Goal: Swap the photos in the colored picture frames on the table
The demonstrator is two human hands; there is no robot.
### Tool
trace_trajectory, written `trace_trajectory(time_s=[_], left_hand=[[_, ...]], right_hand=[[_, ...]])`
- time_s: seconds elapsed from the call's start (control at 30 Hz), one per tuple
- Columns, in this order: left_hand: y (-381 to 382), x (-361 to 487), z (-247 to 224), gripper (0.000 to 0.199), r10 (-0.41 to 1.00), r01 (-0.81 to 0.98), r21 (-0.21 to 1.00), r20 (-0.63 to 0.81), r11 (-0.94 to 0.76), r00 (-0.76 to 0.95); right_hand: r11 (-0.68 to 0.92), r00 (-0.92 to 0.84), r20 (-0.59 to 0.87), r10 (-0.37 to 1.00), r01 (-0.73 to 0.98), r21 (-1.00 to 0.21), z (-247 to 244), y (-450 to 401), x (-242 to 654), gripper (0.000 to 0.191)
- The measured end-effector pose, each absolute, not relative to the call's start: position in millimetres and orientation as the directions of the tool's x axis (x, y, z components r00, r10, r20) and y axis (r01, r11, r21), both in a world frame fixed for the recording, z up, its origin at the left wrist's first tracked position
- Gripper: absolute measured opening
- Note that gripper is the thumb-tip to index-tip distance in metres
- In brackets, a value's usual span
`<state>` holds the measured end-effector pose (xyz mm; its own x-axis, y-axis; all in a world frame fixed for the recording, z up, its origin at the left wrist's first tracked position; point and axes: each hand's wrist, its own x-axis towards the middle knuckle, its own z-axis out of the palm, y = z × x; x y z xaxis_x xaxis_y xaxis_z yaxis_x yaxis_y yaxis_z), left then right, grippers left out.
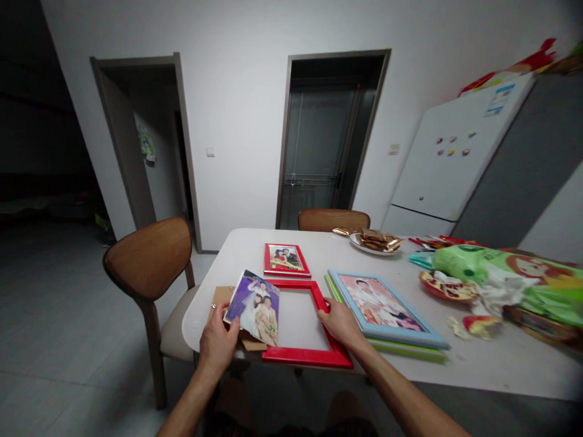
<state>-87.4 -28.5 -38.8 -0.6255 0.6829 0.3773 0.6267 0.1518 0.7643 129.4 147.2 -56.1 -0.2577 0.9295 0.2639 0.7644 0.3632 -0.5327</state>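
Observation:
My left hand (217, 341) pinches a wedding photo (255, 308) by its left edge, tilted over the left side of a red picture frame (310, 357). That frame lies flat near the table's front edge, and the tabletop shows through its opening. Over the frame's right side my right hand (341, 321) rests with its fingers curled on the red border. A brown backing board (254, 345) with small metal clips is partly hidden beneath the photo and my left hand. Just behind lies a smaller red-framed photo (286, 260).
Right of my right hand, a blue-framed photo (382, 303) is stacked on a green frame (410, 350). Farther right on the white table (492, 373) are a plate of wrapped snacks (376, 240), cut fruit (449, 288) and a green package (492, 267). Wooden chairs (150, 258) stand left and behind.

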Motion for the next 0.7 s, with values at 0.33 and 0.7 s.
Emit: trace_trajectory(time_s=[0.33, 0.7], left_hand=[[-10.1, -77.9, -10.6, 0.026, 0.694, 0.668, 0.723, 0.392, 0.173, -0.604], [-19.4, -80.3, -38.9, 0.029, 0.615, 0.514, 0.831, 0.294, 0.213, -0.731]], right_hand=[[0.342, -0.255, 0.235, 0.938, 0.787, -0.513, -43.0, 144.8, 126.7, 0.043], [0.346, -0.286, 0.200, 0.937, 0.837, -0.423, -60.5, 150.2, 127.5, 0.045]])
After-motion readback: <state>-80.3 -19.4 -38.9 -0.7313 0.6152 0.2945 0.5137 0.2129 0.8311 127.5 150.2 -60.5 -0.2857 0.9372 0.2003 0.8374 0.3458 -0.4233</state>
